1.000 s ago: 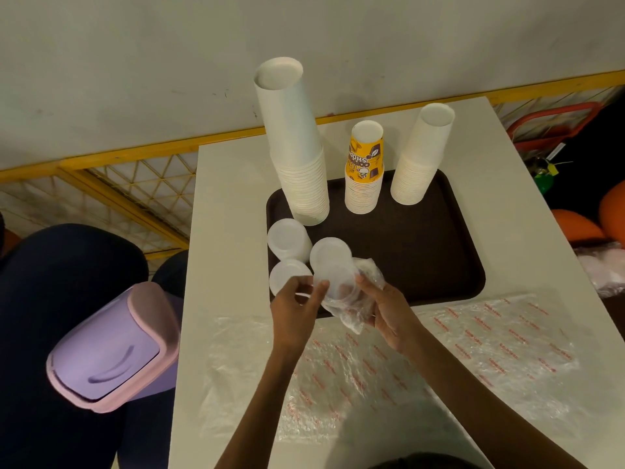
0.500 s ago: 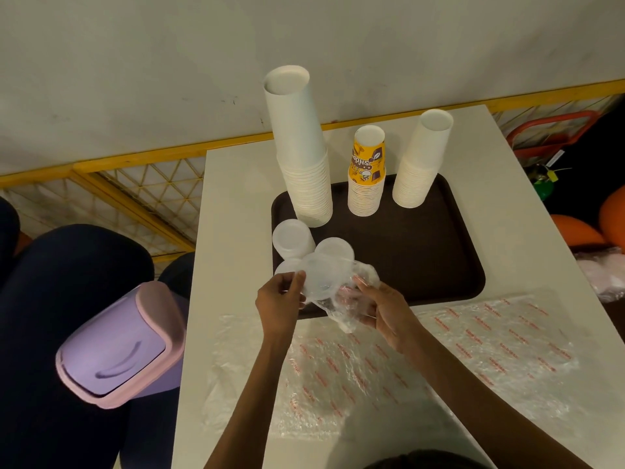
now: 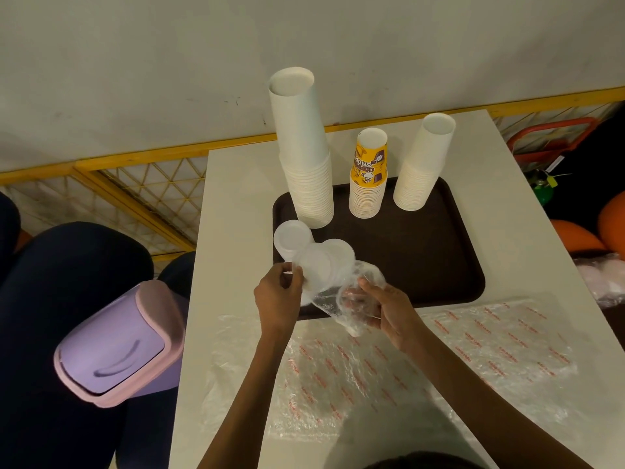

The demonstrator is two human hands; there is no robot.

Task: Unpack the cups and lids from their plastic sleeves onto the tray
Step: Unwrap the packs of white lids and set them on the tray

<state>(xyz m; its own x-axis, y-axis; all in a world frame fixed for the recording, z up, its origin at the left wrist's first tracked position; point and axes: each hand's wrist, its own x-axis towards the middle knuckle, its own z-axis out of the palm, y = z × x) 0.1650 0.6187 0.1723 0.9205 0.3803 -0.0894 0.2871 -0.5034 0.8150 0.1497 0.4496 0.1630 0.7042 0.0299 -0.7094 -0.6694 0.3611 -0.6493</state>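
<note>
- Head view gives me both hands raised over the near-left corner of the dark brown tray [image 3: 422, 258], which lies on the white counter [image 3: 236, 214].
- My left grip [image 3: 277, 296] pinches the rim of a held stack of white lids [image 3: 316, 270] between thumb and fingertips.
- My right grip [image 3: 389, 309] is curled round the crumpled clear sleeve [image 3: 355, 299]. The sleeve wraps the near end of that stack, and the far lids poke out bare.
- Two loose lid piles rest at the tray's left side: the left lid pile [image 3: 292, 236] at the rim and the inner lid pile [image 3: 340, 250] just behind the held stack.
- Three upside-down cup stacks stand along the far part of the tray: the tall white stack [image 3: 304, 157] on the left, the yellow-topped stack [image 3: 368, 177] in the middle and the right white stack [image 3: 422, 167].
- Flattened plastic wrap [image 3: 372, 367] with red print covers the counter on my side of the tray, under my forearms.
- A purple bin [image 3: 118, 343] with a pink rim sits off the counter to the left.
</note>
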